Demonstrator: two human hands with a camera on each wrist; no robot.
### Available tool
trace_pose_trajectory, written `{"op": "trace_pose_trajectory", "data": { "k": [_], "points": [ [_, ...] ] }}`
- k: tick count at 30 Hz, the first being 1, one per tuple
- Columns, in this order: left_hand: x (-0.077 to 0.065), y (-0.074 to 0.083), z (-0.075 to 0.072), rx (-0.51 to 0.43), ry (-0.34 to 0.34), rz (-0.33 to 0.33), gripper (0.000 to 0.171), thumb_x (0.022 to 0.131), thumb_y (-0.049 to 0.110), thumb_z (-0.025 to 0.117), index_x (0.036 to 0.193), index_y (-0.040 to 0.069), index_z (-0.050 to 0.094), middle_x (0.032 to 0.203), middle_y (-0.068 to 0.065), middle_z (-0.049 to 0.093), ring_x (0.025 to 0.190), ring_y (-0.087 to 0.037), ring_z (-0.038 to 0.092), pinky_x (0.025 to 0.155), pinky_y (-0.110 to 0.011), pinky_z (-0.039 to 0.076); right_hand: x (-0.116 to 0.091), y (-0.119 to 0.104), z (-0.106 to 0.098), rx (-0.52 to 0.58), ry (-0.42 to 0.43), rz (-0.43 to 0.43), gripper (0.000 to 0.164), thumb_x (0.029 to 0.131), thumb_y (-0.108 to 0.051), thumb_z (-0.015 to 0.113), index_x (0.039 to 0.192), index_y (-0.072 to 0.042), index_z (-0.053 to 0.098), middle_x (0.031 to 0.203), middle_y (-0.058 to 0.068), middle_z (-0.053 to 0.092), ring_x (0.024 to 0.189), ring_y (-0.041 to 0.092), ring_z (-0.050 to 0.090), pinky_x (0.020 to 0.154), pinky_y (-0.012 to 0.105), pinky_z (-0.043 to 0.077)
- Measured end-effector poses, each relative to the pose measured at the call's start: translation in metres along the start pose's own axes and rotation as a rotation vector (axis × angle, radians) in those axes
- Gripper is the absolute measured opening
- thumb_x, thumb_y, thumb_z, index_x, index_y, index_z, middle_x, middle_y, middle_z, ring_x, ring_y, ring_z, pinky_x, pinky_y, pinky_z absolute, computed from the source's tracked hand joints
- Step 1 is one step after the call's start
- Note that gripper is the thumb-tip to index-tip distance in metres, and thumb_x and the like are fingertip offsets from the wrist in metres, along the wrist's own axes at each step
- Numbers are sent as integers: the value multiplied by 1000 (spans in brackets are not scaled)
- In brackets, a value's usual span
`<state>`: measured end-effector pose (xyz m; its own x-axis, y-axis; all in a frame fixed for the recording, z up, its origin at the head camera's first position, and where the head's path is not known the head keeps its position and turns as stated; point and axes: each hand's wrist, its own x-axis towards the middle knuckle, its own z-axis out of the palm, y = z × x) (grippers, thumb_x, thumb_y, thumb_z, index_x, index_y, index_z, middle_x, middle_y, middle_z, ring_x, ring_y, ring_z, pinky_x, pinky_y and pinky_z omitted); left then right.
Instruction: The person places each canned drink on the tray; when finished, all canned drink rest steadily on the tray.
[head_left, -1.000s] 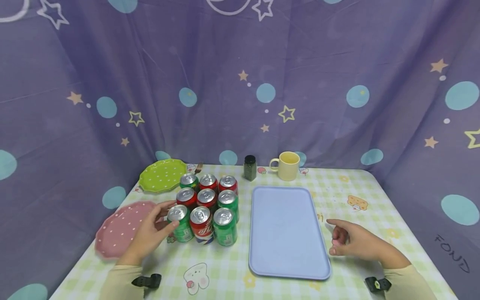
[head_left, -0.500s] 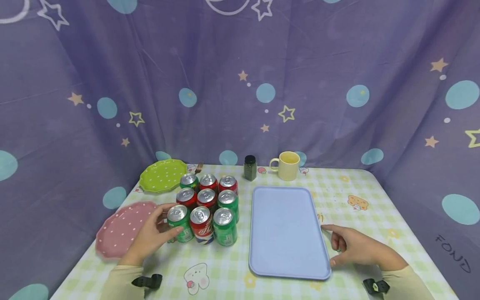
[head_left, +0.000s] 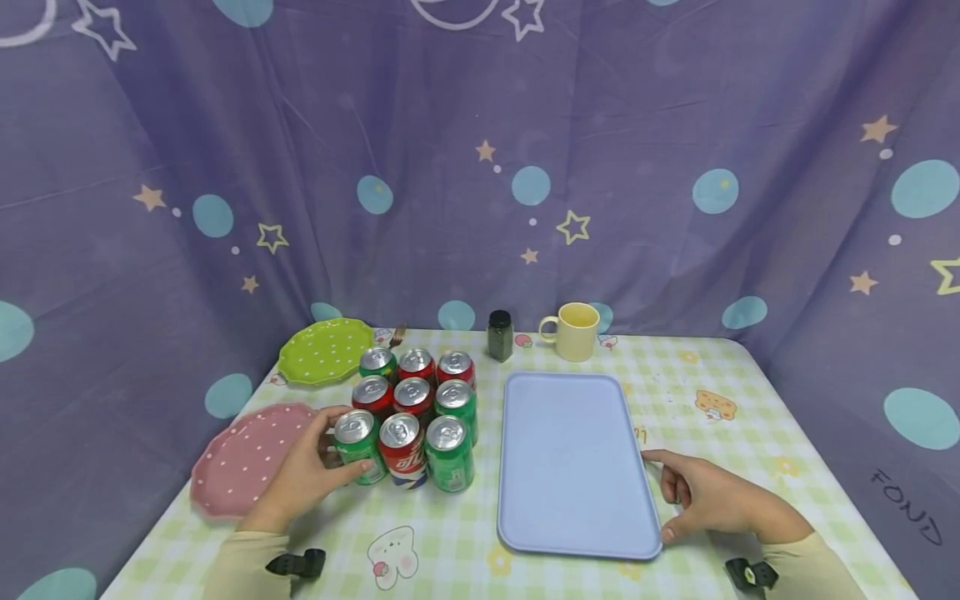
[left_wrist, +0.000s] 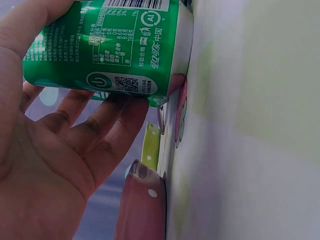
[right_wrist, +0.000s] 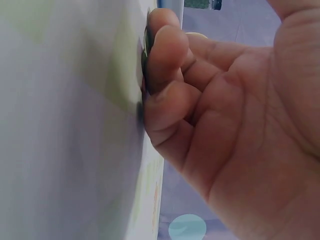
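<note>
Several soda cans, red and green, stand upright in a tight block of three rows. My left hand (head_left: pixel 311 467) is around the front left green soda can (head_left: pixel 358 442), thumb across its front and fingers behind its left side. In the left wrist view, the printed label side of that green soda can (left_wrist: pixel 115 50) shows, with its base right at the tablecloth. Beside it stand a red and white can (head_left: pixel 405 454) and another green can (head_left: pixel 451 458). My right hand (head_left: pixel 708 493) has its index finger and thumb at the right edge of a pale blue tray (head_left: pixel 573 462); its other fingers are curled in.
A pink polka-dot plate (head_left: pixel 240 462) lies left of my left hand, with a green polka-dot plate (head_left: pixel 326 352) beyond it and a fork (head_left: pixel 397 336) nearby. A dark-lidded jar (head_left: pixel 500 337) and a yellow mug (head_left: pixel 577 332) stand at the back. A curtain (head_left: pixel 480 100) encloses the table.
My right hand has moved left and slightly down onto the tray's right edge. My left thumb has slid lower and further across the green soda can's front. Cans and tray look unmoved.
</note>
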<state>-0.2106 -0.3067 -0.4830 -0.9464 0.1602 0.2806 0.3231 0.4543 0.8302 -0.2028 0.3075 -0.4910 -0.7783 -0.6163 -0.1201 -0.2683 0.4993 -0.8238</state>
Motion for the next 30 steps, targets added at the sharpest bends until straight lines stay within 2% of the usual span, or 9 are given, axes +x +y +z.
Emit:
{"op": "trace_pose_trajectory", "data": {
  "k": [4, 9, 12, 16, 21, 24, 27, 30],
  "points": [
    [-1, 4, 1, 4, 10, 1, 81, 78, 12, 95, 144, 10, 49, 130, -12, 57, 92, -23, 69, 79, -32, 61, 0, 2, 0, 4, 2, 2, 109, 75, -21, 96, 157, 10, 31, 93, 12, 57, 67, 10, 50, 58, 28, 47],
    [0, 1, -1, 15, 29, 27, 77, 79, 12, 94, 143, 12, 52, 128, -11, 59, 94, -21, 69, 79, -31, 61, -1, 1, 1, -1, 0, -2, 109, 75, -22, 96, 157, 10, 31, 92, 12, 57, 67, 9, 50, 58, 28, 47],
    [-2, 1, -4, 22, 64, 39, 77, 80, 11, 93, 144, 14, 52, 128, -9, 61, 100, -17, 68, 81, -29, 59, -1, 1, 1, 4, -7, 0, 110, 76, -22, 96, 157, 10, 30, 93, 12, 57, 67, 9, 50, 58, 28, 47],
    [-5, 9, -10, 43, 145, 47, 78, 80, 9, 93, 146, 15, 51, 128, -6, 63, 103, -14, 65, 80, -27, 57, -1, 2, 1, 1, -8, 1, 110, 76, -22, 95, 158, 9, 29, 93, 12, 57, 67, 9, 50, 58, 28, 47],
    [-9, 34, -17, 13, 279, 75, 82, 77, -3, 92, 147, 11, 53, 129, 2, 63, 107, -13, 63, 85, -21, 54, -1, 3, 2, -13, -5, -1, 110, 76, -22, 96, 158, 8, 29, 94, 11, 57, 68, 9, 51, 58, 28, 47],
    [-10, 55, -19, -10, 355, 132, 85, 72, -13, 90, 146, 7, 55, 129, 4, 64, 111, -12, 63, 90, -17, 51, 0, 2, 2, -14, -3, -3, 111, 75, -23, 96, 158, 9, 30, 94, 11, 57, 68, 10, 51, 59, 28, 48],
    [-8, 80, -14, -35, 395, 222, 87, 68, -19, 88, 146, 4, 56, 131, 2, 65, 113, -13, 63, 92, -16, 50, 0, 2, 1, -18, 0, -3, 111, 74, -24, 96, 158, 9, 30, 93, 11, 57, 68, 10, 52, 59, 28, 48],
    [-3, 106, 0, -77, 393, 304, 87, 67, -22, 86, 146, 1, 56, 133, -4, 66, 114, -14, 64, 93, -18, 52, 0, 1, 0, -29, 3, -5, 111, 74, -25, 97, 157, 10, 31, 93, 11, 57, 68, 10, 52, 59, 28, 48]
  ]
}}
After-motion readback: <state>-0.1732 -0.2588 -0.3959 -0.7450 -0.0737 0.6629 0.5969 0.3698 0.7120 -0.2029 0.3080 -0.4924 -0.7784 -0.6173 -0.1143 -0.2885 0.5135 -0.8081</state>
